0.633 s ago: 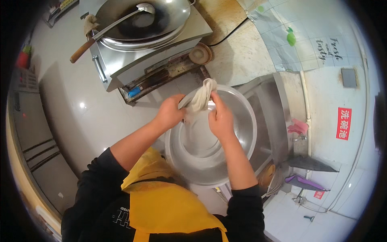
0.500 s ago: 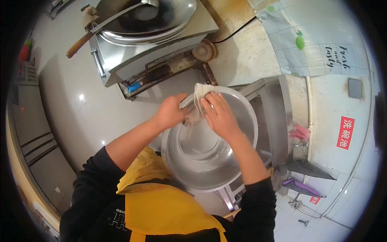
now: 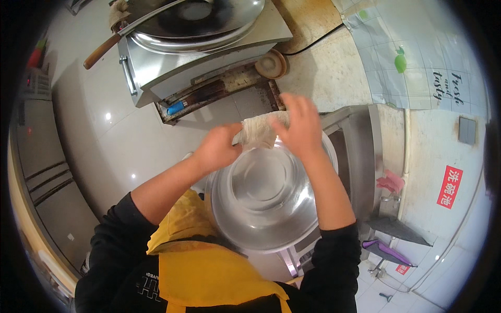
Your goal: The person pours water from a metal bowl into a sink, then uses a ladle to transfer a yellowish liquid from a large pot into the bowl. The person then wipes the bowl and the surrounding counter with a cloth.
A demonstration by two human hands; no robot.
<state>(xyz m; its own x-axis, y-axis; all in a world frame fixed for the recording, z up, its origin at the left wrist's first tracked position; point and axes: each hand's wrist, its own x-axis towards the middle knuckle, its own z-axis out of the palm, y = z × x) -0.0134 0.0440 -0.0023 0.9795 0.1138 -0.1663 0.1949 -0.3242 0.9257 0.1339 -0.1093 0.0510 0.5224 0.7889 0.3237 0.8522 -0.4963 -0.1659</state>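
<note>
Cloth: off-white, bunched, just above frame centre, lying across the far rim of a wide round metal basin that fills the middle. Left hand curled in at the cloth's left end and the basin's rim; cannot tell whether it grips cloth, rim or both. Right hand wide, slightly blurred, fingers spread, thumb over the cloth's right part; pinch not confirmed. Handling (judged): cloth light, soft, limp, not fragile, best gathered in the palm or pinched at a folded edge; basin stiff, bulky, smooth-walled, probably slippery if wet, best taken by the rim at 2 opposite points. What bears the basin is hidden. Outward: yellow apron at lower centre; metal sink unit right of the basin; pink cloth at right; steel stove upper left, bearing 1 dark wok and a wooden-handled ladle; small round bowl near the stove's right end.
</note>
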